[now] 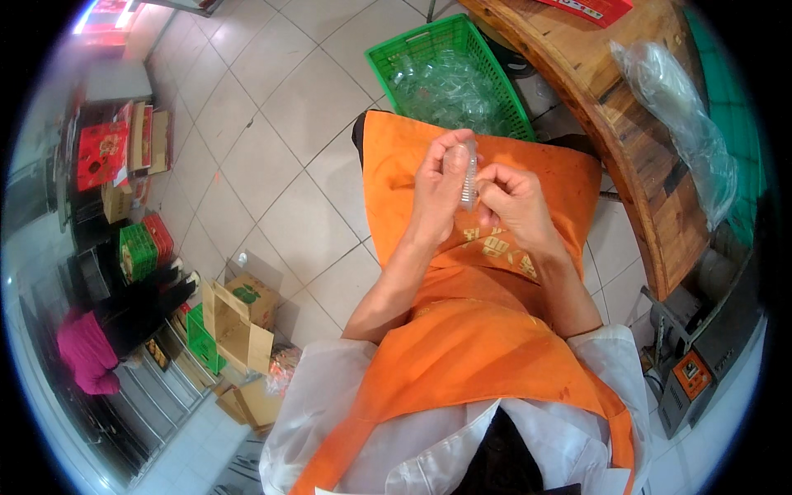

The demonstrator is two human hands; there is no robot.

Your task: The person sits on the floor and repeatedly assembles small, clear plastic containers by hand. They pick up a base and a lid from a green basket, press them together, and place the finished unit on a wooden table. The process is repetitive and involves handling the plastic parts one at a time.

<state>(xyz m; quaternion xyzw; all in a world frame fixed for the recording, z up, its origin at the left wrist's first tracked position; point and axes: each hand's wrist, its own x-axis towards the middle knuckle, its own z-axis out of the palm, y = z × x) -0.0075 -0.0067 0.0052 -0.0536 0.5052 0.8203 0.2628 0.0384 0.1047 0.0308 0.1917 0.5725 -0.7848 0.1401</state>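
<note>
My left hand [440, 183] is closed around a small clear plastic piece with a ridged side [469, 180], likely a tray or a short stack of thin trays. The fingers wrap its far end and the thumb lies along it. At its lower right edge, my right hand [513, 202] is curled in a pinch, thumb and forefinger against the plastic. Both hands are above the lap of my orange apron [495, 309]. Just beyond my knees stands a green plastic basket [513, 103] heaped with clear plastic containers [450, 87].
A curved wooden table [615, 148] is on my right, with a crumpled clear plastic bag [681, 124] on it. Open cardboard boxes [235, 326] stand on the tiled floor [285, 177] to the left. Farther left, a person in a magenta top [87, 351] bends by metal racks.
</note>
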